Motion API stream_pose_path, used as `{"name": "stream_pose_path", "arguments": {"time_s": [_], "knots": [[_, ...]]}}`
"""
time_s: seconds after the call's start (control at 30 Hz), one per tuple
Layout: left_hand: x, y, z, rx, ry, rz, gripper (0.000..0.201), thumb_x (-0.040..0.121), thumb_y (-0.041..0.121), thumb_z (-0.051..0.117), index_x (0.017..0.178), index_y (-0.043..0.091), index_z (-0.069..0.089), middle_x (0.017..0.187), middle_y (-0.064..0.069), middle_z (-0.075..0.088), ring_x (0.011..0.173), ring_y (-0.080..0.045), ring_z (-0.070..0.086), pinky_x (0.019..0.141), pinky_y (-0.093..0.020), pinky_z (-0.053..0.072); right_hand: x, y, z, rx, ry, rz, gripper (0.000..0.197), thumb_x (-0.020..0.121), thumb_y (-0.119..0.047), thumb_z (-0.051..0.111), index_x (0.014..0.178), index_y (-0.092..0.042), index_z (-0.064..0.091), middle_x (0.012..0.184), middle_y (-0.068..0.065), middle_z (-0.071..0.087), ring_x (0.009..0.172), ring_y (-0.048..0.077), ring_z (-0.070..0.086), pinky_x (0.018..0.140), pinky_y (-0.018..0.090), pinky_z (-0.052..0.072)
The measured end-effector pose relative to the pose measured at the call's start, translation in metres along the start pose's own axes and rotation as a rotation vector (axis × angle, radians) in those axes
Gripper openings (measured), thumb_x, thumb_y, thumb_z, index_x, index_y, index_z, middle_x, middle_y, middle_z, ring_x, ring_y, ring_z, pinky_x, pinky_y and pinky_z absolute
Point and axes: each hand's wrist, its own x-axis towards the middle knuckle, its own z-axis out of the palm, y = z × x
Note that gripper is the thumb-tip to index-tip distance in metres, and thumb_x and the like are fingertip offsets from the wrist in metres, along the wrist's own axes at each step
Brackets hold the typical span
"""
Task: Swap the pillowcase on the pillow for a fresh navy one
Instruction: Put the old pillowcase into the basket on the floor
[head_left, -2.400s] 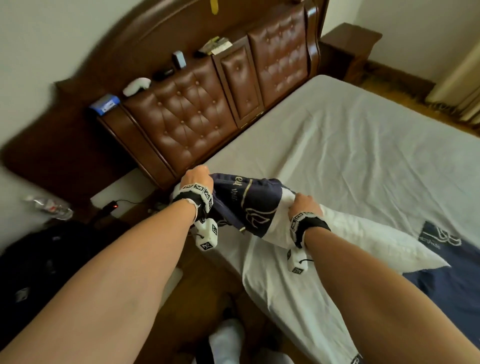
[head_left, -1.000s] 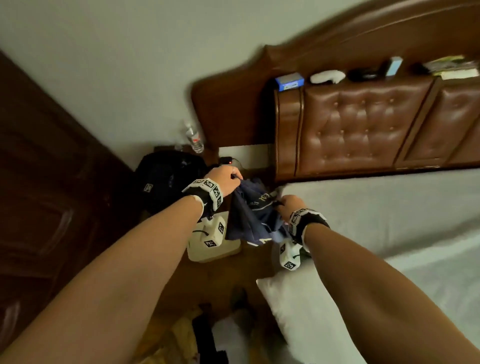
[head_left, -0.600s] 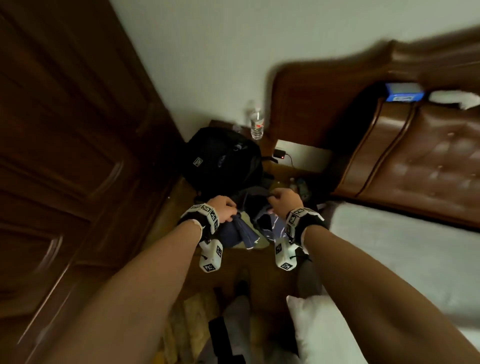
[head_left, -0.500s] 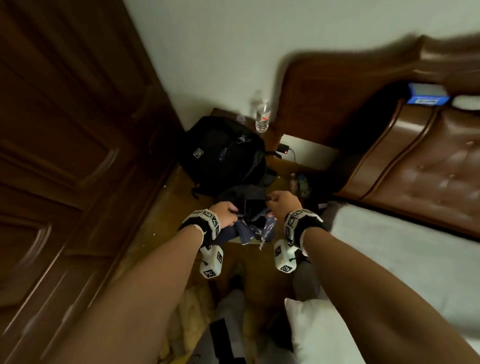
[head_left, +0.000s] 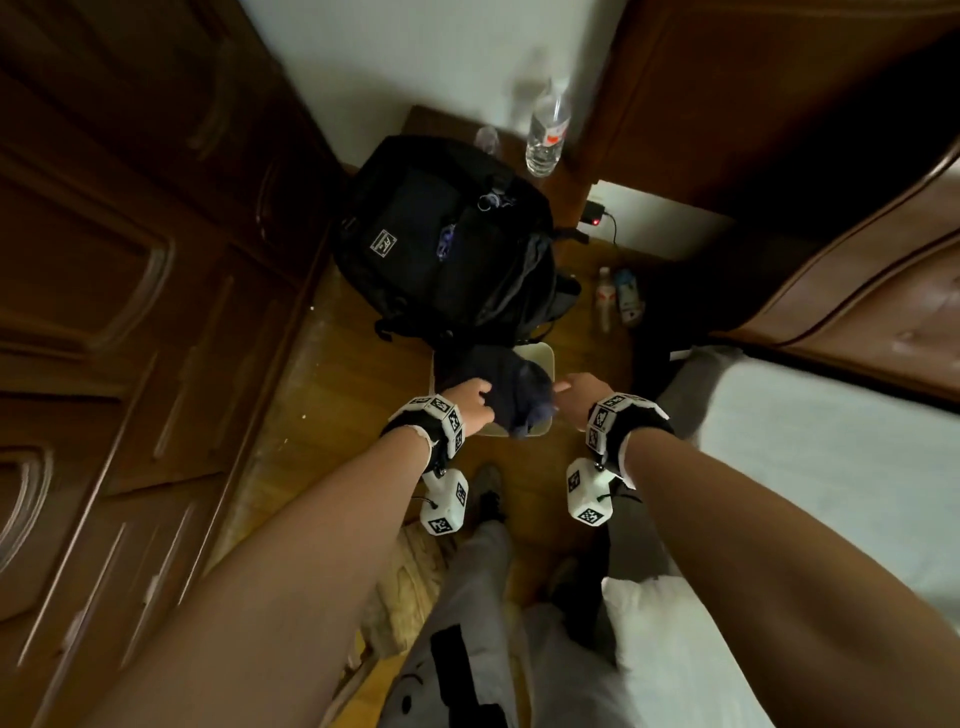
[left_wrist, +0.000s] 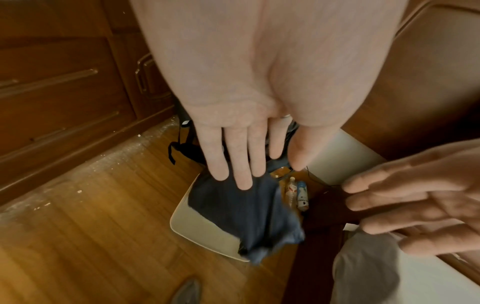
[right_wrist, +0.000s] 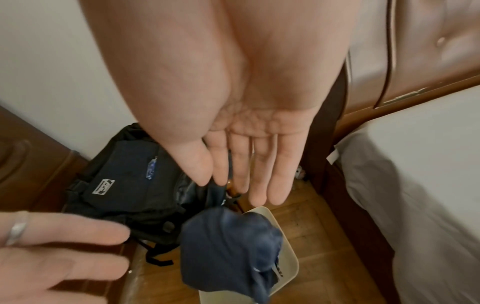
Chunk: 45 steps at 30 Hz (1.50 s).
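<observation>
A crumpled navy pillowcase lies over the rim of a cream bin on the wooden floor. My left hand hovers over its left side with fingers straight, holding nothing; I cannot tell whether they touch the cloth. My right hand hangs open just right of the cloth, apart from it. The bare white pillow lies at the bed's edge by my right forearm.
A black backpack leans just behind the bin, and a water bottle stands on the nightstand. Small bottles lie on the floor by the headboard. A dark wardrobe fills the left; the bed lies right.
I turned from the bed toward the floor with the navy pillowcase bunched in both hands. Both hands have since let go, and the cloth now lies on the bin.
</observation>
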Motion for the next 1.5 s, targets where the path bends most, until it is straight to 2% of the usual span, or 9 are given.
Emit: {"name": "stream_pose_path", "arguments": {"time_s": [0.1, 0.2, 0.43, 0.6, 0.7, 0.83, 1.13, 1.37, 1.5], "knots": [[-0.005, 0.010, -0.005, 0.119, 0.022, 0.034, 0.029, 0.094, 0.016, 0.050, 0.121, 0.013, 0.059, 0.124, -0.010, 0.063, 0.111, -0.027, 0.061, 0.094, -0.035, 0.049, -0.001, 0.023, -0.004, 0.067, 0.023, 0.061, 0.030, 0.092, -0.029, 0.057, 0.114, -0.011, 0.068, 0.114, 0.013, 0.069, 0.104, 0.033, 0.065, 0.093, 0.041, 0.054], [-0.018, 0.033, -0.008, 0.220, 0.062, 0.081, 0.035, 0.098, 0.014, 0.045, 0.130, 0.008, 0.057, 0.129, -0.010, 0.060, 0.117, -0.027, 0.057, 0.098, -0.033, 0.045, -0.007, 0.043, -0.011, 0.135, 0.058, 0.071, 0.028, 0.093, -0.030, 0.052, 0.108, -0.014, 0.069, 0.106, 0.012, 0.070, 0.095, 0.032, 0.067, 0.089, 0.046, 0.056], [-0.046, 0.098, 0.030, 0.305, 0.126, 0.186, 0.026, 0.096, 0.018, 0.049, 0.115, 0.016, 0.066, 0.116, -0.003, 0.067, 0.107, -0.022, 0.061, 0.097, -0.032, 0.045, -0.058, 0.112, -0.019, 0.322, 0.208, 0.033, 0.029, 0.090, -0.026, 0.051, 0.112, -0.023, 0.070, 0.110, 0.007, 0.071, 0.102, 0.030, 0.067, 0.092, 0.044, 0.055], [-0.045, 0.125, 0.103, 0.306, -0.021, 0.234, 0.023, 0.090, 0.013, 0.055, 0.104, 0.027, 0.066, 0.102, 0.001, 0.069, 0.099, -0.022, 0.067, 0.094, -0.041, 0.052, -0.095, 0.199, 0.005, 0.427, 0.215, 0.099, 0.030, 0.094, -0.022, 0.050, 0.115, -0.013, 0.068, 0.104, 0.008, 0.068, 0.094, 0.028, 0.064, 0.086, 0.036, 0.053], [-0.048, 0.118, 0.138, 0.344, -0.023, 0.244, 0.027, 0.094, 0.017, 0.052, 0.116, 0.026, 0.064, 0.106, -0.001, 0.069, 0.098, -0.023, 0.066, 0.092, -0.041, 0.053, -0.098, 0.225, 0.030, 0.425, 0.163, 0.098, 0.032, 0.097, -0.018, 0.049, 0.122, -0.005, 0.063, 0.099, 0.005, 0.055, 0.089, 0.019, 0.051, 0.079, 0.027, 0.043], [-0.039, 0.100, 0.157, 0.425, -0.022, 0.220, 0.033, 0.097, 0.013, 0.049, 0.129, 0.014, 0.057, 0.127, -0.009, 0.061, 0.115, -0.030, 0.058, 0.100, -0.040, 0.047, -0.083, 0.232, 0.054, 0.418, 0.140, 0.094, 0.033, 0.097, -0.020, 0.049, 0.122, -0.005, 0.065, 0.097, 0.005, 0.056, 0.087, 0.020, 0.052, 0.084, 0.032, 0.047], [0.075, 0.030, 0.118, 0.471, -0.006, 0.129, 0.038, 0.094, 0.022, 0.049, 0.132, 0.023, 0.054, 0.139, -0.003, 0.052, 0.123, -0.024, 0.052, 0.101, -0.033, 0.044, 0.029, 0.177, 0.097, 0.499, 0.062, 0.197, 0.033, 0.094, -0.020, 0.054, 0.126, -0.018, 0.061, 0.114, 0.009, 0.065, 0.107, 0.030, 0.062, 0.094, 0.040, 0.051], [0.253, -0.031, 0.123, 0.478, -0.009, 0.130, 0.053, 0.083, 0.034, 0.065, 0.133, 0.029, 0.048, 0.141, 0.000, 0.042, 0.126, -0.025, 0.046, 0.102, -0.042, 0.044, 0.210, 0.142, 0.154, 0.483, -0.001, 0.228, 0.063, 0.084, -0.033, 0.068, 0.142, -0.029, 0.043, 0.127, 0.006, 0.062, 0.111, 0.029, 0.061, 0.094, 0.040, 0.052], [0.340, -0.082, 0.156, 0.593, 0.031, 0.138, 0.074, 0.078, 0.039, 0.070, 0.142, 0.032, 0.034, 0.153, 0.001, 0.024, 0.137, -0.027, 0.030, 0.109, -0.046, 0.036, 0.302, 0.157, 0.204, 0.477, -0.037, 0.252, 0.081, 0.086, -0.026, 0.071, 0.152, -0.021, 0.025, 0.136, 0.012, 0.054, 0.119, 0.035, 0.056, 0.097, 0.040, 0.048]]}}
